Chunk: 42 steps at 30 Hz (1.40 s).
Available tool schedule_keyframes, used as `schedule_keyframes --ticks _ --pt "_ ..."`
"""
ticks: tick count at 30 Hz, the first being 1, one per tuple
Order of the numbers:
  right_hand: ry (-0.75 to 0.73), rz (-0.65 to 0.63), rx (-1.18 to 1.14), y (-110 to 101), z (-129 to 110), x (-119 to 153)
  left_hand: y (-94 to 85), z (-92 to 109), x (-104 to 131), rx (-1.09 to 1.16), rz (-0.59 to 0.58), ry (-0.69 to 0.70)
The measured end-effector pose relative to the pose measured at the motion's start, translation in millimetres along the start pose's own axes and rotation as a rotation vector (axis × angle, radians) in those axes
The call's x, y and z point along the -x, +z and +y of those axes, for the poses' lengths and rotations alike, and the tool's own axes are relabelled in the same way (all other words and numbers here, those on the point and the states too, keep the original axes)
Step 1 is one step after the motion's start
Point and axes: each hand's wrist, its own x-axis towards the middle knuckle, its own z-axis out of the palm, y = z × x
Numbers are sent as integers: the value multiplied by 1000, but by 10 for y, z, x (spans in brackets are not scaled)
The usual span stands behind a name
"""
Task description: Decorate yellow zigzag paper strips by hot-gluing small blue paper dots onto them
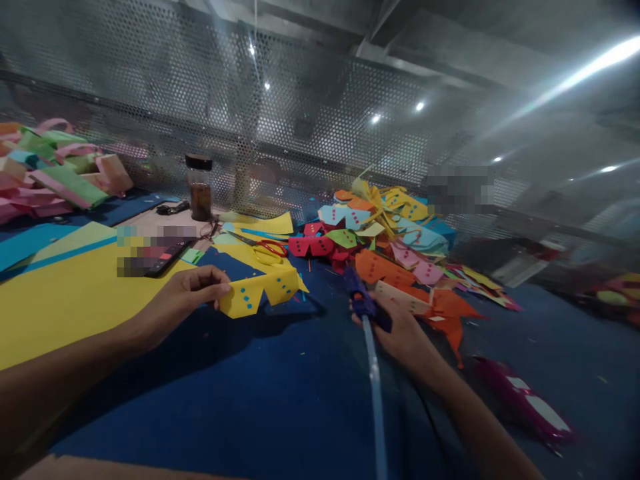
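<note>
Between the thumb and fingers of my left hand (pixel 203 288) is the left end of a yellow paper cutout (pixel 245 299). It has blue dots and a notch in its lower edge, and it is raised above the blue table. My right hand (pixel 393 327) is wrapped round a dark purple glue gun (pixel 361 297) with a long pale glue stick (pixel 375 393) reaching out of its back. The gun points away from me, to the right of the cutout and apart from it. Red-handled scissors (pixel 270 249) lie behind the cutout.
A heap of colourful dotted paper cutouts (pixel 345 217) lies at the back. Large yellow sheets (pixel 75 300), a phone (pixel 170 257) and a lidded jar (pixel 201 190) stand left. Folded paper pieces (pixel 65 177) fill the far left. A magenta case (pixel 525 400) lies right.
</note>
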Motion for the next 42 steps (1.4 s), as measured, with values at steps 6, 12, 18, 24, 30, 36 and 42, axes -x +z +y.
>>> schedule_keyframes --ticks 6,12,18,24,30,36,42 --pt "139 -57 -539 106 -153 56 6 9 -6 -13 23 -6" --pt "267 -112 -763 236 -373 59 32 69 8 -22 18 -30" --pt "236 -171 -548 393 -771 145 34 84 1 -60 12 -27" --pt "-92 -243 -354 507 -975 198 38 73 -12 -70 20 -6" --pt "-244 -221 -288 618 -923 222 73 74 30 -68 -11 -29" --pt "-263 -235 -259 738 -810 273 96 73 58 -42 -45 -56" --pt "-267 -225 -248 762 -773 305 87 10 59 -56 -69 -57"
